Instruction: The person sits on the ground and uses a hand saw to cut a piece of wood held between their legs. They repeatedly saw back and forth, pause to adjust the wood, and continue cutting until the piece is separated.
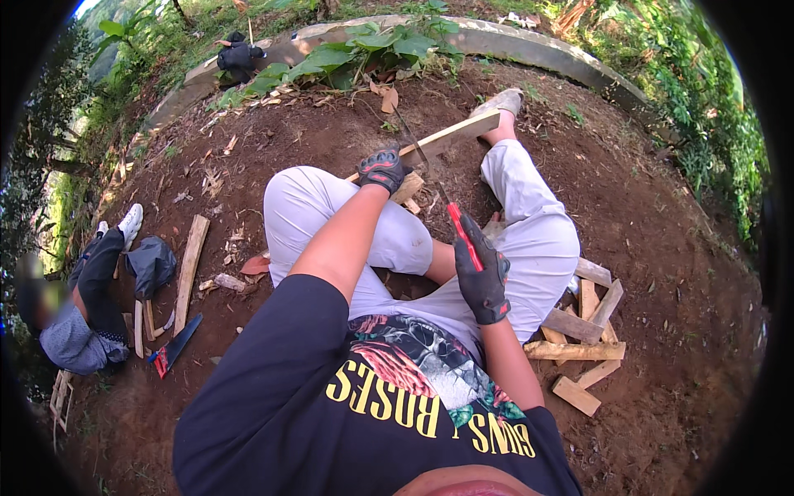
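I sit on bare soil with my legs in pale trousers spread out. My left hand, in a black glove, presses down on a long wooden plank that lies across my left knee. My right hand, also gloved, grips the red handle of a hand saw. Its thin blade runs up and away, crossing the plank just right of my left hand. A short wood offcut lies under the plank by my knee.
Several cut wood pieces are piled at my right hip. At the left another person sits on the ground near a plank, a dark bag and a second saw. A concrete curb and leafy plants lie ahead.
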Tool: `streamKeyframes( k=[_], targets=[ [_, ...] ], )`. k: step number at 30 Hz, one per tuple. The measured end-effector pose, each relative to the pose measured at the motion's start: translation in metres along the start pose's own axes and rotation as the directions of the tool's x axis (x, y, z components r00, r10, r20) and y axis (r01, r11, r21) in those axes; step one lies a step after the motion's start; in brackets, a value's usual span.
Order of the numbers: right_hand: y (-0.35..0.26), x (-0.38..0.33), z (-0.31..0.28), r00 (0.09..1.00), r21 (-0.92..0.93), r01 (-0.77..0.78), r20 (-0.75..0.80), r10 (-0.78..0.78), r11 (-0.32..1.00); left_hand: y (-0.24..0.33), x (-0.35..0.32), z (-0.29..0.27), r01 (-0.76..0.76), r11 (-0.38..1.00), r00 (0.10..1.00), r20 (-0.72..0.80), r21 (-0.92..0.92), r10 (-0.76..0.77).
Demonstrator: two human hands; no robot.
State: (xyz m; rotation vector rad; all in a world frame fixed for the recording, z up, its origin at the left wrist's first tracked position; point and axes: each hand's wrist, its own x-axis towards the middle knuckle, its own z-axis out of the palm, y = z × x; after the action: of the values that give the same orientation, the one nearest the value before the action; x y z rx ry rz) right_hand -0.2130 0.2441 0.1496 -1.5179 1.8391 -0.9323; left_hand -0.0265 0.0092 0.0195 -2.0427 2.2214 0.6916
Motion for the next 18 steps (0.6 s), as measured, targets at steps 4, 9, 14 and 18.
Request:
streamKeyframes(
  k=[4,9,14,18],
  targets=[
    [-0.008,-0.019,-0.012,0.997,-0.022,0.077,-0.007,-0.077,0.997,-0.005,0.000,0.012,-0.039,0.999,0.997,-0.060,-0.005,0.038],
    [-0.007,0.040,0.026,0.953,-0.288,0.288,-0.008,-0.303,0.913,-0.007,-0.005,0.018,-0.092,0.995,0.989,-0.113,0.025,0.095],
    [-0.013,0.108,0.076,0.981,-0.093,0.190,-0.018,-0.193,0.977,-0.002,0.000,0.009,-0.047,0.999,0.994,-0.097,0.000,0.046],
    [-0.017,0.093,0.057,0.983,-0.032,0.179,-0.042,-0.180,0.983,-0.006,-0.004,0.012,-0.070,0.998,0.990,-0.121,0.000,0.070]
  ],
)
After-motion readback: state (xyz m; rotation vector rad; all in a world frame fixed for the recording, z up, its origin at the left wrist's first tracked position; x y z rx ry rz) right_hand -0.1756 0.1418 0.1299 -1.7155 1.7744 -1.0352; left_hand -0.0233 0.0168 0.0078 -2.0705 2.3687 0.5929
